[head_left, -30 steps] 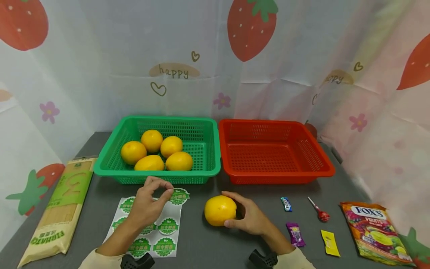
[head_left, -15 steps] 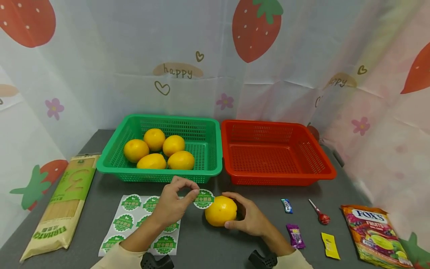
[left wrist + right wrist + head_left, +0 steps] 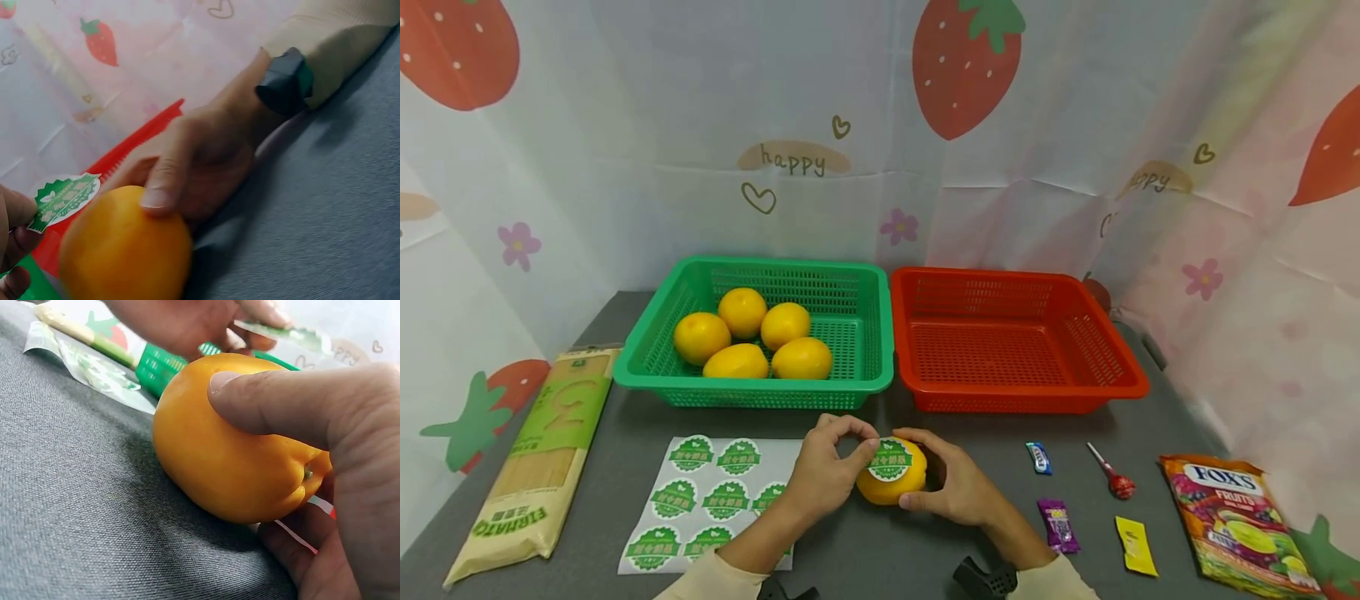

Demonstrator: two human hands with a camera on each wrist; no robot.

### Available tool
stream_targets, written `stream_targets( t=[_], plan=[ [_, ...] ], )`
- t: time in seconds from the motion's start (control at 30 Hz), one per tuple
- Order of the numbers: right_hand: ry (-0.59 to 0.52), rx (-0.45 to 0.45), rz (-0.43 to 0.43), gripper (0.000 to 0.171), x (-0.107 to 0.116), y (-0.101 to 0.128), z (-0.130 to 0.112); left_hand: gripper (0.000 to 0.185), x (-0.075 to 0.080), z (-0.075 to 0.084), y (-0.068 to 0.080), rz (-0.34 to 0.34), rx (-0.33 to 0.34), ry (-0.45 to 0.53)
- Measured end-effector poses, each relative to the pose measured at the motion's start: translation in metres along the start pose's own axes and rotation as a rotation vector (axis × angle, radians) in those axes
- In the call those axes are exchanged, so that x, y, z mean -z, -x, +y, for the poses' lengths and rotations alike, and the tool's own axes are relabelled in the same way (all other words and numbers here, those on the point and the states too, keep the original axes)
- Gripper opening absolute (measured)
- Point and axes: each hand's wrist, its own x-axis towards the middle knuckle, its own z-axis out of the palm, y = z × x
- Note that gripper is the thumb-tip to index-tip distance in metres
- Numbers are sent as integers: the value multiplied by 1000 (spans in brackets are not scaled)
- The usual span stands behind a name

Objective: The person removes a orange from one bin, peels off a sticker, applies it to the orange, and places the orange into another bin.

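Observation:
My right hand (image 3: 955,479) grips a yellow-orange orange (image 3: 880,493) resting on the grey tabletop, thumb on its near side. In the right wrist view the dimpled stem end of the orange (image 3: 225,450) faces my palm. Between thumb and forefinger, my left hand (image 3: 826,467) pinches the edge of a round green-and-white sticker (image 3: 890,460). The head view shows that sticker overlapping the top of the orange. From the left wrist the sticker (image 3: 65,200) appears tilted, raised above the fruit's upper left side.
A sheet of green stickers (image 3: 784,457) lies left of the orange. Behind stand a green basket (image 3: 850,387) with several oranges and a red basket (image 3: 1022,400). A noodle pack (image 3: 542,458) lies left; wrapped candies, a lollipop (image 3: 1122,486) and a candy bag (image 3: 1240,525) lie right.
My left hand has lifted the sticker off the sheet and carried it right, over the orange. The right hand and orange have stayed in place.

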Motion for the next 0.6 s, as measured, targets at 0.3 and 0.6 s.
stream_targets(
  t=[0.3,0.6],
  plan=[
    [-15,-12,2,71,1,0,1,4,-10,-10,1,23,-51,-97],
    [-42,-16,-6,71,2,0,0,11,-13,-19,1,78,-367,-336]
  ],
)
